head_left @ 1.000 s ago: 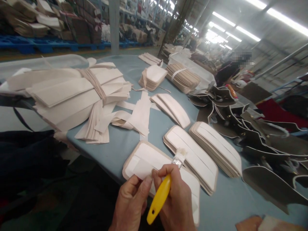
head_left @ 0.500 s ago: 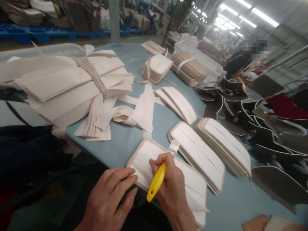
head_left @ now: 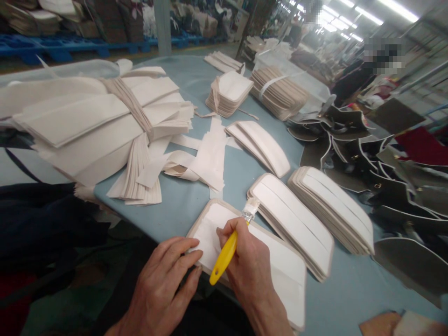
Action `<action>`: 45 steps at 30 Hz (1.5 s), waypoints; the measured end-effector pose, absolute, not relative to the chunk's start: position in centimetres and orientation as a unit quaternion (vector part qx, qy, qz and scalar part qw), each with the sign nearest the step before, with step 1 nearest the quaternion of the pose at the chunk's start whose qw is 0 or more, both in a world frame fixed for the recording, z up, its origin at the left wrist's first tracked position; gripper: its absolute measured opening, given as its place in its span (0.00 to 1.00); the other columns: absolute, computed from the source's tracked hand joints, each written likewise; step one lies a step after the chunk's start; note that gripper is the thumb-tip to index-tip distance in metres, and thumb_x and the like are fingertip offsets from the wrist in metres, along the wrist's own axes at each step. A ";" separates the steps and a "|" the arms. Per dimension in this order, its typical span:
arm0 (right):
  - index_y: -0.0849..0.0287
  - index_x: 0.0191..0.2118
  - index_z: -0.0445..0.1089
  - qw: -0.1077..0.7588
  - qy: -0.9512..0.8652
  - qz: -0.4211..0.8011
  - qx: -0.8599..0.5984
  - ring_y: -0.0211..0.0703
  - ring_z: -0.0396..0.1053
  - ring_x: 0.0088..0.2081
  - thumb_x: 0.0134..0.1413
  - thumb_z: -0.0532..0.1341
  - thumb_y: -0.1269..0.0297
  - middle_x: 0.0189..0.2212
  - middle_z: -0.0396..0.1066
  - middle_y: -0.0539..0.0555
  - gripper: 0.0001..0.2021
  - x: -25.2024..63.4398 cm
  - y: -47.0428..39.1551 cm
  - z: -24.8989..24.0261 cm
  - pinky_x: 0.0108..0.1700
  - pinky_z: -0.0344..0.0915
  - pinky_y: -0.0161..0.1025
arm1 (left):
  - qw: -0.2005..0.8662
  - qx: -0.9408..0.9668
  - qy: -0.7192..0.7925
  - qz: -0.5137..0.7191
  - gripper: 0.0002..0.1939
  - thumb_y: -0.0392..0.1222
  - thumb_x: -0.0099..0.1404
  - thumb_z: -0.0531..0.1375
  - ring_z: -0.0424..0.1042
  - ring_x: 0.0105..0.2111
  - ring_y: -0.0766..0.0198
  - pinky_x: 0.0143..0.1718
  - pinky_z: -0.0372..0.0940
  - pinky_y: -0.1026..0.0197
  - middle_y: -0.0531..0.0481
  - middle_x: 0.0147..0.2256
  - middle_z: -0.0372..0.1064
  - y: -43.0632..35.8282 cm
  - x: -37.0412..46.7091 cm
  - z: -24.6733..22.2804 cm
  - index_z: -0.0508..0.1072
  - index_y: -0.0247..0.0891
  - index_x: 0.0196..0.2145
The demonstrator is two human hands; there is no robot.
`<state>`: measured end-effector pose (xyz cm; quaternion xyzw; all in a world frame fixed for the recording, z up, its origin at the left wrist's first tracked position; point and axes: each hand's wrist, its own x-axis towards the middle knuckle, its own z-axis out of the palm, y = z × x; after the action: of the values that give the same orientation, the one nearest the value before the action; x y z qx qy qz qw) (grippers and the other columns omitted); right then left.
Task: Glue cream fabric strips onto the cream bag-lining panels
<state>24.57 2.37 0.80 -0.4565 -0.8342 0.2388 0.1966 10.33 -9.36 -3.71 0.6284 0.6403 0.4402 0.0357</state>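
My right hand (head_left: pixel 250 266) is closed round the yellow handle of a paintbrush (head_left: pixel 225 255). Its pale bristles point away from me, above the far edge of a rounded white panel with a beige border (head_left: pixel 287 280); whether they touch it I cannot tell. My left hand (head_left: pixel 164 282) is open, fingers extended, with the fingertips at the panel's near left edge. Part of the panel is hidden under my right hand. Just beyond it lies a stack of similar panels (head_left: pixel 292 219), with another stack (head_left: pixel 331 205) to its right.
A large tied bundle of beige strips (head_left: pixel 87 116) covers the table's left side. Loose strips (head_left: pixel 210 154), curved pieces (head_left: pixel 262 142) and banded stacks (head_left: pixel 278 93) lie farther back. Dark pieces with pale edges (head_left: pixel 353 158) crowd the right. The blue-grey table's edge (head_left: pixel 140 233) runs near my left hand.
The raised pale flap at the panel's near right end now lies flat. The brush has shifted slightly in my right hand's grip area, its handle end a little higher. The view has turned slightly.
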 end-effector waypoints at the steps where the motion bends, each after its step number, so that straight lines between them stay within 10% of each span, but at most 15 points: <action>1: 0.52 0.36 0.62 0.194 -0.836 0.239 -0.455 0.38 0.66 0.16 0.66 0.54 0.64 0.19 0.68 0.42 0.05 24.6 2.4 0.8 0.23 0.56 0.32 | 0.037 0.630 0.638 0.441 0.12 0.28 0.69 0.61 0.71 0.53 0.61 0.57 0.67 0.60 0.45 0.49 0.76 -9.4 10.3 -3.7 0.75 0.37 0.48; 30: 0.52 0.37 0.66 0.171 -0.861 0.127 -0.463 0.45 0.76 0.23 0.62 0.64 0.68 0.23 0.75 0.44 0.06 25.1 2.3 1.7 0.26 0.51 0.35 | 0.038 0.689 0.661 0.294 0.16 0.44 0.77 0.51 0.69 0.38 0.56 0.42 0.64 0.54 0.48 0.39 0.73 -3.6 7.0 -2.7 0.78 0.42 0.43; 45: 0.53 0.34 0.62 0.272 -0.794 0.120 -0.530 0.34 0.60 0.19 0.68 0.62 0.59 0.21 0.65 0.41 0.11 39.6 1.3 2.3 0.26 0.53 0.31 | 0.166 0.649 0.687 0.283 0.17 0.59 0.68 0.55 0.72 0.45 0.53 0.52 0.63 0.52 0.51 0.42 0.74 -2.7 5.1 -3.9 0.76 0.46 0.40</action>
<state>39.56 1.34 2.31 -0.5302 -0.7940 0.1202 0.2722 5.14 -2.66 -3.91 0.6487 0.6868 0.2829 0.1659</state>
